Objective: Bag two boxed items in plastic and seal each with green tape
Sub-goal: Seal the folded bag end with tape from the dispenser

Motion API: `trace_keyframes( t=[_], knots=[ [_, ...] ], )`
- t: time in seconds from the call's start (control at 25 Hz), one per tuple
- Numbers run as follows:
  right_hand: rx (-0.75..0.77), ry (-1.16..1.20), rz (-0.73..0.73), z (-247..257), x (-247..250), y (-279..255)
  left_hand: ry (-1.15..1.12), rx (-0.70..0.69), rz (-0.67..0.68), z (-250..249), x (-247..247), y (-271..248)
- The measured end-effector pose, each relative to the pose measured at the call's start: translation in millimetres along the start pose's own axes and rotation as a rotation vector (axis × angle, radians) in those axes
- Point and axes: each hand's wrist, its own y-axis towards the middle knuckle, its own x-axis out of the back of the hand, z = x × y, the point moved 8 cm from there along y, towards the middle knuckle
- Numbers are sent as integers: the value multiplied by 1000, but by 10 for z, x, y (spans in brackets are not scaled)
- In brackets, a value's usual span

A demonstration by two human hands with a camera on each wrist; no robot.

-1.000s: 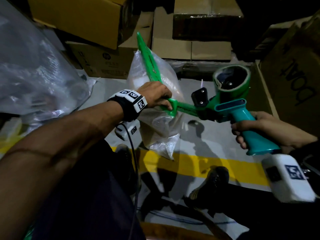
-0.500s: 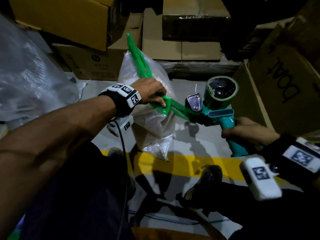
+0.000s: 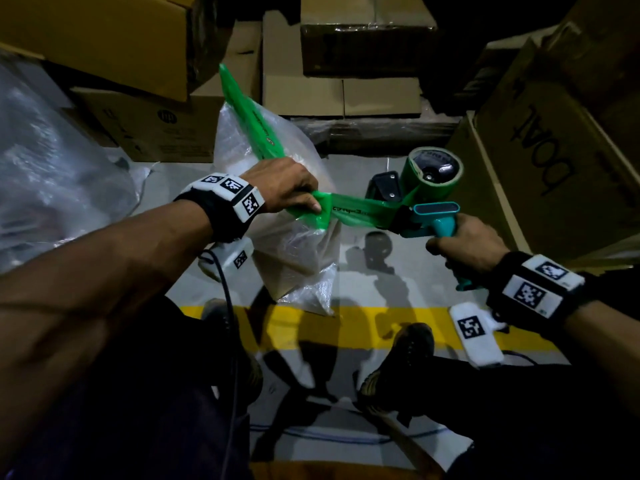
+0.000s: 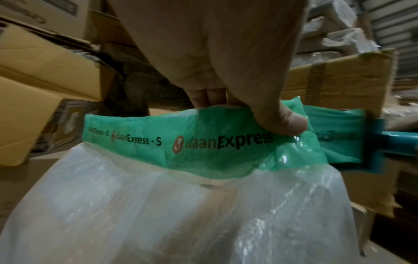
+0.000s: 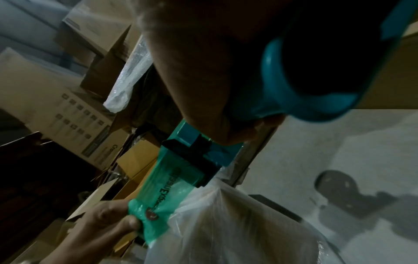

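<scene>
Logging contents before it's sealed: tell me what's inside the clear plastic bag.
Through the clear plastic bag a pale boxed item shows. Its print and contents cannot be read through the crinkled film. The left hand pinches the green tape over the mouth, hiding the opening.

**The floor and what is sitting on it**

The grey floor (image 3: 408, 188) is lying under everything. A yellow line (image 3: 388, 327) is running across it. Brown cardboard boxes (image 3: 339, 95) are sitting on the floor at the far side, and some are stacked on others. A big box with black letters (image 3: 540, 168) is standing on the right. A heap of clear plastic (image 3: 59, 174) is lying on the left. Two shoes (image 3: 398, 362) are standing on the floor.
</scene>
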Motion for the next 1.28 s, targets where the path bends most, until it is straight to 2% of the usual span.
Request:
trace_keyframes(
  t=[0.24, 0.28, 0.4, 0.44, 0.52, 0.64, 0.88, 1.0, 1.12, 1.28],
  knots=[
    [215, -116, 0, 247, 127, -201, -43, -2, 5, 11, 96, 72],
    [241, -149, 4, 225, 160, -235, -21, 33, 4, 112, 126, 39],
    [239, -403, 20, -54, 240, -331, 65, 276, -21, 761, 328, -221],
    [205, -390, 25, -172, 263, -355, 72, 310, -7, 889, 385, -317],
    [159, -214, 29, -211, 267, -354, 47, 314, 6, 940, 462, -392],
    [128, 39, 14, -70, 276, -224, -60, 245, -17, 648, 444, -201],
    [82, 286, 87, 74, 388, -311, -39, 96, 39, 44, 226, 42],
    [67, 303, 81, 91, 525, -519, 64, 96, 40, -209, 144, 53],
    [70, 372, 142, 83, 604, -779, 104, 124, 36, -376, 76, -28],
    [149, 241, 13, 142, 799, -1087, 135, 191, -43, -596, 94, -256]
  ],
)
